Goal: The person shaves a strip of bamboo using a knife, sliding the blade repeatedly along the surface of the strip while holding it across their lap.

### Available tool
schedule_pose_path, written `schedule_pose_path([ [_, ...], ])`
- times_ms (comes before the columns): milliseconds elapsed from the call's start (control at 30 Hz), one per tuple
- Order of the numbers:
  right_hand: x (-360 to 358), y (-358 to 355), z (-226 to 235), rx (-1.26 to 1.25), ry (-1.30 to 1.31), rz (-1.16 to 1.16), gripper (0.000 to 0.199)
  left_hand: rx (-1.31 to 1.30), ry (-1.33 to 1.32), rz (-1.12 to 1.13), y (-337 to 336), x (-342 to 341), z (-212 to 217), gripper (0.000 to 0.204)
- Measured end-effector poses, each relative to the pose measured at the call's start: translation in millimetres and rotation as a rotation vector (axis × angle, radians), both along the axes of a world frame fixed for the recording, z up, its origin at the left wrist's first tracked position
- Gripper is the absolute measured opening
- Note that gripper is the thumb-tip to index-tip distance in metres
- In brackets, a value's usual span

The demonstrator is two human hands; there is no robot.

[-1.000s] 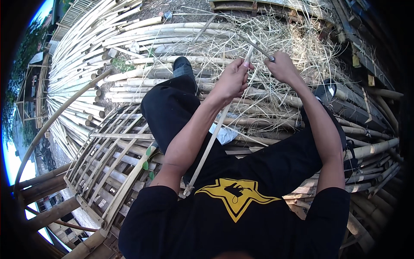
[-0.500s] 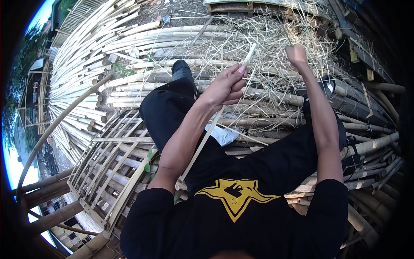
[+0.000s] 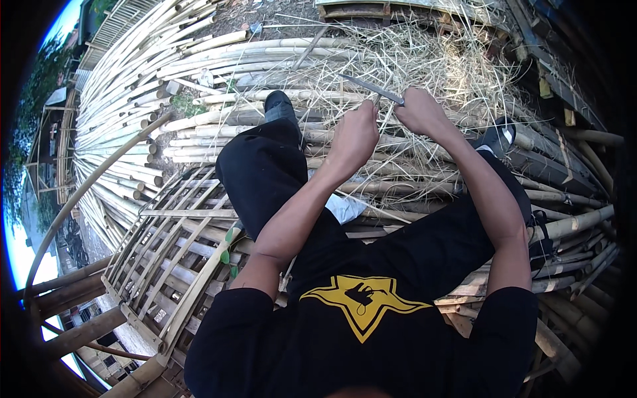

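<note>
My right hand (image 3: 421, 111) is closed around the handle of a knife (image 3: 369, 87). Its long, narrow metal blade points to the left, passing just beyond my left hand. My left hand (image 3: 357, 134) is closed with its back turned up, close beside the right. It grips a thin bamboo strip (image 3: 377, 100), of which only a short tip shows by the fingers; my hand and forearm hide most of the rest. From this angle I cannot tell whether blade and strip touch.
Long bamboo poles (image 3: 259, 63) lie under and around my legs. Pale shavings (image 3: 458, 73) are heaped beyond my hands. A woven bamboo lattice (image 3: 176, 259) stands at my left, near a bent pole (image 3: 86, 189). A whitish scrap (image 3: 345, 209) lies between my legs.
My right hand has come back and left from the shavings, bringing the knife beside my left hand. The left hand has turned over, and the strip's raised end no longer shows.
</note>
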State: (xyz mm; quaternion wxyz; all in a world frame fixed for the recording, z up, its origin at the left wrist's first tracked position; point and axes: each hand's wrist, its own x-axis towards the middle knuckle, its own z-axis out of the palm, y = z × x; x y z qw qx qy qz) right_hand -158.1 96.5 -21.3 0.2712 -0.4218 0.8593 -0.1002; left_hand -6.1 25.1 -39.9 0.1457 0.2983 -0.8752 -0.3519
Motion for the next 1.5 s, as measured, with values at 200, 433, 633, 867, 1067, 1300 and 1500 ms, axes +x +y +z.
schedule_pose_path([
  [200,-0.6,-0.4,-6.8,-0.004,-0.036,0.003,0.028,-0.05,-0.079,0.001,2.0,3.0,1.5,0.022],
  [433,-32.2,-3.5,-31.2,0.05,0.101,-0.047,0.027,-0.132,-0.131,-0.022,-8.0,6.1,-5.9,0.02],
  [633,-34.2,-14.8,-36.0,0.07,0.141,-0.021,0.028,-0.164,-0.175,-0.033,-13.7,4.8,-5.9,0.009],
  [867,-143.7,24.8,-52.3,-0.067,0.316,-0.362,0.033,-0.127,-0.09,0.036,-19.7,27.7,7.9,0.014],
  [1067,-61.2,-14.3,-21.0,-0.005,0.079,-0.103,0.032,-0.032,-0.057,0.029,-15.7,10.1,-12.0,0.025],
  [1300,-2.8,-8.5,-26.6,0.054,-0.012,0.086,0.031,-0.168,-0.1,0.005,-4.9,0.9,-14.8,0.017],
  [1500,-26.1,-9.4,-39.9,0.11,0.046,0.004,0.03,-0.214,-0.185,-0.074,-7.6,7.4,-14.3,0.011],
])
